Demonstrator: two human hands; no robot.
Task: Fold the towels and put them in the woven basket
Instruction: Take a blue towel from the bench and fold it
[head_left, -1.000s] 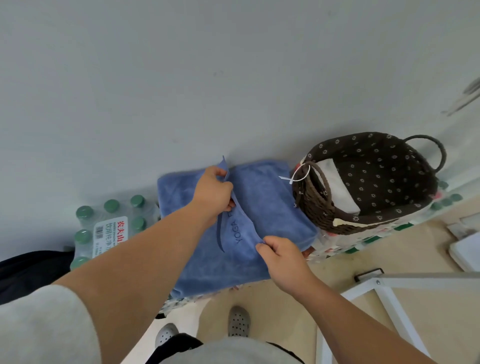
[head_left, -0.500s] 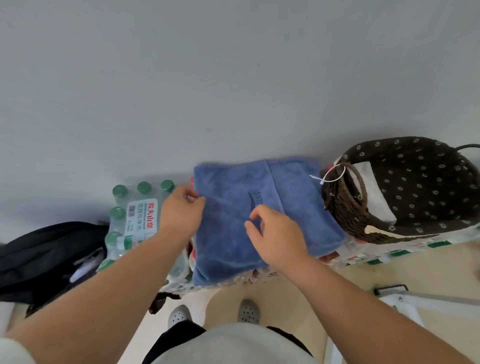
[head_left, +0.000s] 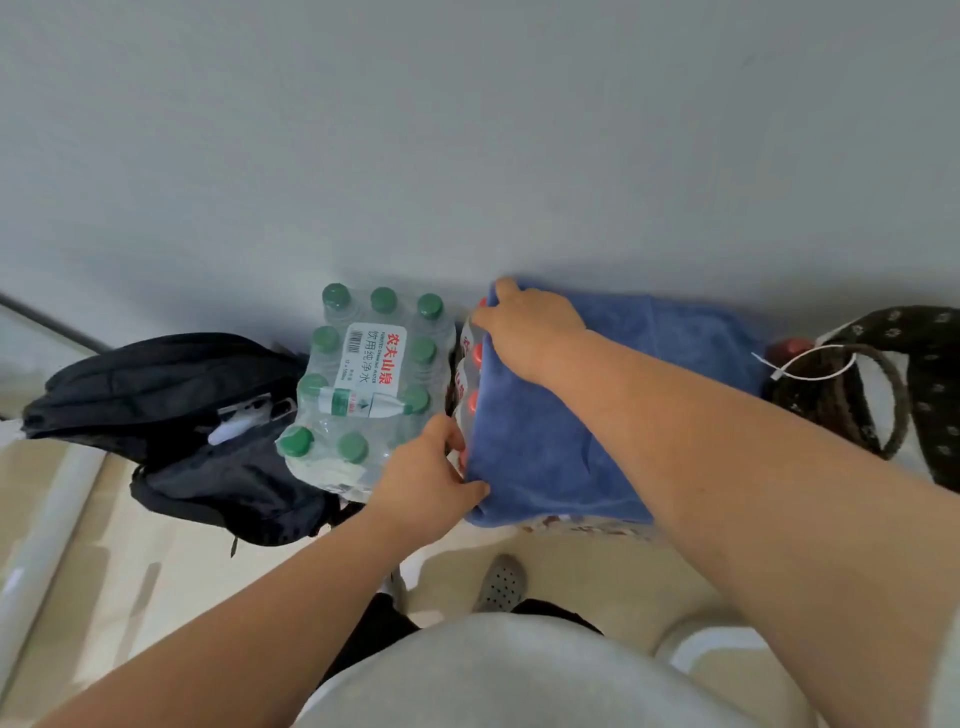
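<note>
A blue towel (head_left: 639, 395) lies folded flat on a pack of red-capped bottles against the grey wall. My left hand (head_left: 431, 480) pinches the towel's near left corner. My right hand (head_left: 530, 327) reaches across and grips its far left corner by the wall. The woven basket (head_left: 852, 400), brown with a dark flowered lining and a looped handle, stands to the right of the towel, partly cut off by the frame edge. A white tag tie (head_left: 800, 364) hangs from its handle.
A shrink-wrapped pack of green-capped water bottles (head_left: 369, 384) stands left of the towel. A black backpack (head_left: 171, 410) lies further left on the floor. My grey shoe (head_left: 501, 582) shows on the beige floor below.
Both hands have moved to the towel's left edge: the right from the middle to the far corner, the left to the near corner. The view has swung left, pushing the basket to the frame edge.
</note>
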